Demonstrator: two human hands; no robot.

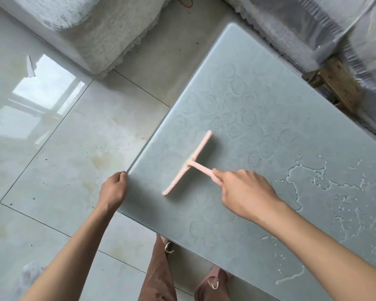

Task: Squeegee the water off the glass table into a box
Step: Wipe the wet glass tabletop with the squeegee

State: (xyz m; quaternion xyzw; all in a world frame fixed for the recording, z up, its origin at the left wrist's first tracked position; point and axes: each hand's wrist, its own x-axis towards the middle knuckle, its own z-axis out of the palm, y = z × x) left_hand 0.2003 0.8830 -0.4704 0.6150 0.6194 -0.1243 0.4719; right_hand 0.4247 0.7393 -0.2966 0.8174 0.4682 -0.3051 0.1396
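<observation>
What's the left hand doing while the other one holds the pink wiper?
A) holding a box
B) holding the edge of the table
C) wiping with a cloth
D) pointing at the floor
B: the left hand has its fingers curled over the edge of the glass table, while the right hand grips the handle of the pink squeegee.

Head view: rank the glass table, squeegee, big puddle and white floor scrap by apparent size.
1. glass table
2. big puddle, edges unclear
3. squeegee
4. white scrap, farther away on the floor, so true size unsure
</observation>
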